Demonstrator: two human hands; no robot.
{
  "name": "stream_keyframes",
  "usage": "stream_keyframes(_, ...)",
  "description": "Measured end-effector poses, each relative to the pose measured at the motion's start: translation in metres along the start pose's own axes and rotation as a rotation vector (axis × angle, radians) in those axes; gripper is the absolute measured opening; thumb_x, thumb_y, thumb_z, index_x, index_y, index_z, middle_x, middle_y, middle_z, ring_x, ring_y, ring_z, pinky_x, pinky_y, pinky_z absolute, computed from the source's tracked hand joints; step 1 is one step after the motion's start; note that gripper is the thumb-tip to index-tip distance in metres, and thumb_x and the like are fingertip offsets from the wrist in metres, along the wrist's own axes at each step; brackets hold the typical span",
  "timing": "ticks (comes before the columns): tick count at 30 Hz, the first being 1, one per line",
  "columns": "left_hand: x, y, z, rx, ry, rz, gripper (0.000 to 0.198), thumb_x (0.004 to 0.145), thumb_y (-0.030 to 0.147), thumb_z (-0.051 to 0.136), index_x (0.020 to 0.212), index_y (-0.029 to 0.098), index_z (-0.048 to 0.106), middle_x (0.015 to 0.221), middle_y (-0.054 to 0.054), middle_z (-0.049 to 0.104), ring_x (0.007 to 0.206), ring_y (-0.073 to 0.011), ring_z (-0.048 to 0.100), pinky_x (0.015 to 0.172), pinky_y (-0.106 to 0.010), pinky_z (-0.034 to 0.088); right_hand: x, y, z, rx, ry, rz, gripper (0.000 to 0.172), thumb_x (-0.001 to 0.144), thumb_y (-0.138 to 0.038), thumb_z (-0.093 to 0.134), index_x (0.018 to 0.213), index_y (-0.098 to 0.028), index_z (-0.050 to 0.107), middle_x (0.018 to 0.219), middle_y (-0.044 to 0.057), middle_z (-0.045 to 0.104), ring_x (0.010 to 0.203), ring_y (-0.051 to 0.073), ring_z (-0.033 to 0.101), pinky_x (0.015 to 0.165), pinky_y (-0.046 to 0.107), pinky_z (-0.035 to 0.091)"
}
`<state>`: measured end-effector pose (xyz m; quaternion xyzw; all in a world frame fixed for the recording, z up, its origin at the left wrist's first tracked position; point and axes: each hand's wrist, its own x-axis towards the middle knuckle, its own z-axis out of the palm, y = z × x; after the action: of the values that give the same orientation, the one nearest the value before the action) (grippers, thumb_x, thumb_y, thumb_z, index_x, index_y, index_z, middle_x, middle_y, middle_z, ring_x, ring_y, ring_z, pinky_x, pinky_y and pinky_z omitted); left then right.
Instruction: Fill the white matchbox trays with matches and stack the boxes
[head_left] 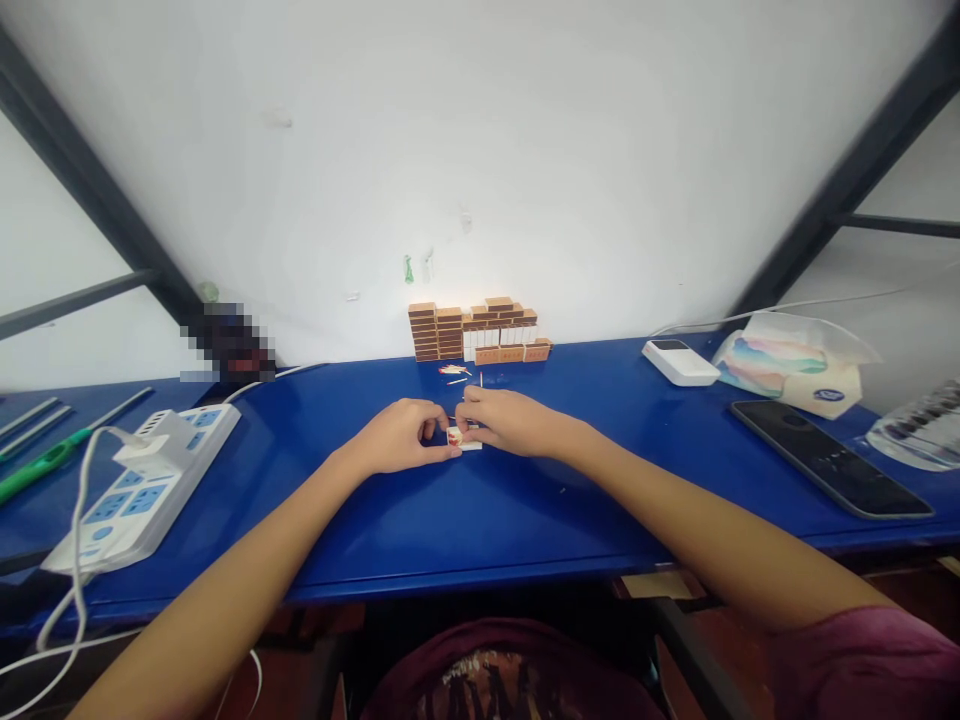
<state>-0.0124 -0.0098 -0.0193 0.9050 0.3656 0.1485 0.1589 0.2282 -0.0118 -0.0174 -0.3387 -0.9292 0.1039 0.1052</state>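
A small white matchbox tray (471,445) with red-tipped matches lies on the blue table between my hands. My left hand (409,435) holds the tray's left end between thumb and fingers. My right hand (499,420) bends over its right part with fingers pressed together; whatever they pinch is too small to make out. Just beyond the hands lies a small pile of loose matches (454,371). Against the wall stand stacked matchboxes (436,333), brown-sided at the left, with a row of white ones (501,338) at the right.
A white power strip (142,500) with cables and a green tool (49,462) lie at the left. At the right are a white device (680,363), a tissue pack (795,365), a black phone (829,457) and a clear plastic item (919,430). The blue table's front edge (480,575) runs near me.
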Motion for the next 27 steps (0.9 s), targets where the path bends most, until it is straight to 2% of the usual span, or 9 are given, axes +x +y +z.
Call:
stream_keyframes(6,0.000,0.001,0.000,0.005,-0.008,-0.025,0.040,0.087,0.058,0.073,0.100,0.020,0.074,0.073,0.001,0.062,0.063,-0.0142,0.054,0.059,-0.028,0.036,-0.001,0.001,-0.001,0.010,0.015,0.013,0.005,0.100,-0.020,0.065,0.105,-0.018,0.066,0.103,0.006,0.058,0.076,0.015,0.052,0.068,0.027,0.034)
stream_keyframes(8,0.000,0.001,0.000,-0.001,-0.010,-0.028,0.040,0.087,0.058,0.074,0.099,0.020,0.074,0.073,0.001,0.062,0.063,-0.0139,0.053,0.060,-0.028,0.036,-0.001,0.001,-0.001,0.022,0.011,0.038,0.003,0.100,-0.020,0.065,0.101,-0.017,0.067,0.101,0.006,0.058,0.076,0.015,0.052,0.068,0.027,0.035)
stream_keyframes(17,0.000,-0.001,0.001,0.002,0.002,-0.020,0.037,0.086,0.056,0.074,0.097,0.021,0.074,0.073,0.001,0.063,0.063,-0.0140,0.054,0.060,-0.028,0.036,0.000,0.002,0.003,0.074,0.003,0.080,0.017,0.100,-0.027,0.064,0.087,-0.017,0.066,0.093,0.006,0.059,0.073,0.015,0.052,0.067,0.028,0.035)
stream_keyframes(21,0.000,0.000,0.000,0.007,-0.005,-0.018,0.040,0.087,0.059,0.073,0.097,0.020,0.073,0.073,0.000,0.064,0.063,-0.0146,0.054,0.060,-0.028,0.036,0.003,0.002,0.003,0.073,0.145,0.066,0.016,0.099,-0.025,0.065,0.085,-0.018,0.063,0.088,0.004,0.062,0.075,0.016,0.053,0.069,0.028,0.035)
stream_keyframes(24,0.000,0.001,0.000,0.001,-0.008,-0.030,0.040,0.086,0.058,0.074,0.098,0.020,0.074,0.075,-0.001,0.065,0.065,-0.0153,0.056,0.060,-0.028,0.037,0.006,0.005,0.003,0.055,0.279,0.143,0.013,0.100,-0.023,0.064,0.089,-0.018,0.064,0.089,0.004,0.063,0.078,0.016,0.054,0.070,0.028,0.034)
stream_keyframes(27,0.000,0.001,0.000,-0.004,-0.004,-0.037,0.040,0.086,0.059,0.074,0.097,0.020,0.074,0.076,-0.001,0.067,0.067,-0.0158,0.058,0.061,-0.028,0.038,0.009,0.014,0.008,0.060,0.304,0.209,0.010,0.099,-0.023,0.067,0.091,-0.018,0.066,0.092,0.004,0.064,0.078,0.015,0.055,0.070,0.027,0.034)
